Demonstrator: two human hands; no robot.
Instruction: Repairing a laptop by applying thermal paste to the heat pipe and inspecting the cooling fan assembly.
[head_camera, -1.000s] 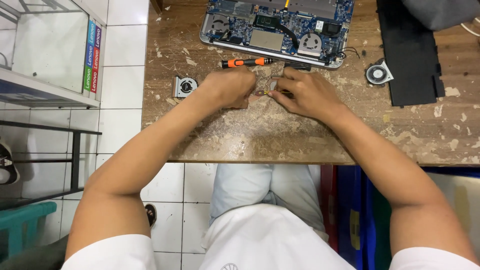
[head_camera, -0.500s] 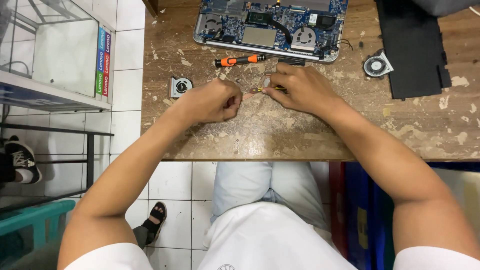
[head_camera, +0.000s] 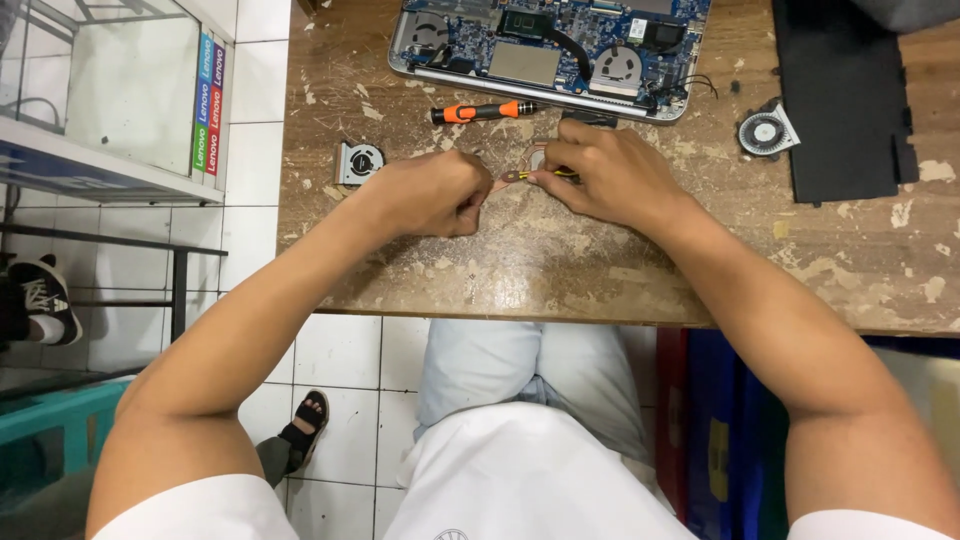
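On the worn wooden bench (head_camera: 620, 270) an open laptop (head_camera: 550, 45) lies at the far edge, its board and fans bare. Near it lie an orange and black screwdriver (head_camera: 485, 110), a loose fan (head_camera: 358, 162) at the left and another fan (head_camera: 765, 132) at the right. The step in hand seems to be fine work on a small copper part (head_camera: 535, 160). The left hand (head_camera: 425, 192) is closed, pinching its end; the right hand (head_camera: 610, 175) is clamped on a thin yellow tool (head_camera: 545, 175) touching it. The next move calls for steady fingers.
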